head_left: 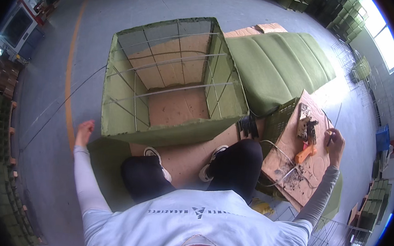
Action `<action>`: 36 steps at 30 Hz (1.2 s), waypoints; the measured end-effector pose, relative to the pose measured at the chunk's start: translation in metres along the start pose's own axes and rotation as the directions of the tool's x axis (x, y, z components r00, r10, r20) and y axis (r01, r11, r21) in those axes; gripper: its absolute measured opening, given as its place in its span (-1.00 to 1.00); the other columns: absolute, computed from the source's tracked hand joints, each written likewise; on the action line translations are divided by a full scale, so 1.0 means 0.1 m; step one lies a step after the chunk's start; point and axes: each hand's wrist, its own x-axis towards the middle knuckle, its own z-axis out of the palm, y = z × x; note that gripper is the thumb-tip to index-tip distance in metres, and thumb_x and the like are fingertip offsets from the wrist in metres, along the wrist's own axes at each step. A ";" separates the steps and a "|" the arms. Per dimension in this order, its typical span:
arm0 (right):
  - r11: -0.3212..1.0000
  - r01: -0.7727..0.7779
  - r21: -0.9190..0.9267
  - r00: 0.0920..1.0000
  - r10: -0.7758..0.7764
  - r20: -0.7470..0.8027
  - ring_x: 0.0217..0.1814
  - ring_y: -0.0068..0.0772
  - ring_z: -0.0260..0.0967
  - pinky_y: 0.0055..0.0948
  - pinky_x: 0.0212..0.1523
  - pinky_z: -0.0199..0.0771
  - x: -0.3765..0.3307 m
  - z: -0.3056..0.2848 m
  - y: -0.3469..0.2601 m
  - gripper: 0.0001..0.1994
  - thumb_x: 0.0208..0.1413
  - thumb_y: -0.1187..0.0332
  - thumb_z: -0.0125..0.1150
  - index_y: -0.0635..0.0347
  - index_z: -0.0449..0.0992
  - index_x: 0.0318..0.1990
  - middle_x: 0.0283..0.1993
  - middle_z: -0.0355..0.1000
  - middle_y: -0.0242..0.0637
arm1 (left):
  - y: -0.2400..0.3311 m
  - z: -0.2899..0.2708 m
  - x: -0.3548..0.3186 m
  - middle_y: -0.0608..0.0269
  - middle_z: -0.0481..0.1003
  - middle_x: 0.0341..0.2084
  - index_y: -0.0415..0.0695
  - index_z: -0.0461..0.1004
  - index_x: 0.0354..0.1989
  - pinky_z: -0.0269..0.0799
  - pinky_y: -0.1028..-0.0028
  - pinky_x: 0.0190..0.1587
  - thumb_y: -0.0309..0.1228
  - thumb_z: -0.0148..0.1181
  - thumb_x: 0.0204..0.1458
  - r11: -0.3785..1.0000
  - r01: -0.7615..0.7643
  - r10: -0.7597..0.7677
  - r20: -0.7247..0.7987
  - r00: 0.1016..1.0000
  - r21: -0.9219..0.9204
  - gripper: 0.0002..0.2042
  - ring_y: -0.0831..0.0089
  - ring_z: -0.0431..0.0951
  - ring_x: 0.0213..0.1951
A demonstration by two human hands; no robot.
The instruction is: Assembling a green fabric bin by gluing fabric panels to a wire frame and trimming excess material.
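A green fabric-lined box frame with thin metal rods across its open top stands in front of my knees on cardboard sheets. My left hand rests near the box's lower left corner, fingers apart, holding nothing. My right hand reaches out to the right over a scorched wooden board and pinches a thin dark rod or wire. An orange-handled tool with a grey cable lies on that board beside a dark block.
A long green padded cushion lies behind the board. A green plastic crate supports the board. An orange line runs along the grey floor at left. Stacked green crates and wire frames stand at upper right.
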 end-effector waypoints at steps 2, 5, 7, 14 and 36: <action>0.982 0.186 0.021 0.969 -0.180 -0.166 -0.59 -0.68 0.03 -0.53 -0.59 0.02 -0.39 -0.12 0.46 -0.68 0.06 0.17 0.31 0.22 0.51 -0.17 -0.65 0.18 -0.51 | -0.30 0.53 -0.10 0.26 0.54 -0.43 -0.27 0.51 -0.21 0.43 0.62 -0.41 -0.59 0.09 0.06 0.992 0.126 -0.126 -0.002 0.992 0.008 -0.86 0.56 0.51 -0.44; 0.981 -0.186 0.048 0.982 0.186 0.014 -0.53 -0.51 0.21 -0.44 -0.47 0.24 -0.82 -0.15 0.93 -0.57 0.02 0.04 0.29 0.26 0.48 -0.16 -0.59 0.26 -0.40 | -0.74 0.74 -0.37 0.27 0.54 -0.55 -0.26 0.56 -0.34 0.46 0.58 -0.50 -0.56 0.12 0.03 0.915 0.189 -0.201 -0.005 0.980 0.357 -0.91 0.53 0.52 -0.55; 0.937 -0.336 0.099 0.936 0.321 0.144 -0.51 -0.54 0.24 -0.47 -0.47 0.23 -1.02 -0.20 0.83 -0.51 0.00 -0.02 0.29 0.26 0.50 -0.13 -0.57 0.29 -0.40 | -1.17 0.64 -0.65 0.26 0.55 -0.56 -0.26 0.57 -0.38 0.46 0.57 -0.53 -0.54 0.16 0.02 0.859 0.188 -0.203 -0.021 0.979 0.477 -0.92 0.51 0.53 -0.57; 0.835 -0.544 0.083 0.838 0.537 0.094 -0.54 -0.61 0.28 -0.53 -0.51 0.25 -1.86 -0.11 1.39 -0.41 0.01 -0.09 0.28 0.34 0.49 -0.07 -0.58 0.32 -0.39 | -1.82 0.60 -0.81 0.23 0.57 -0.51 -0.26 0.59 -0.43 0.49 0.54 -0.53 -0.52 0.26 -0.05 0.527 0.061 -0.324 0.134 0.937 0.848 -0.93 0.44 0.58 -0.54; 0.906 0.132 0.403 0.889 -0.288 0.356 -0.48 -0.57 0.21 -0.48 -0.45 0.23 -1.19 1.51 1.07 -0.63 0.13 0.03 0.16 0.20 0.48 -0.20 -0.49 0.33 -0.39 | -4.20 0.74 -4.94 0.21 0.58 -0.48 -0.24 0.60 -0.40 0.55 0.50 -0.47 -0.52 0.32 -0.09 0.726 0.419 -0.626 0.273 0.731 0.545 -0.91 0.43 0.61 -0.48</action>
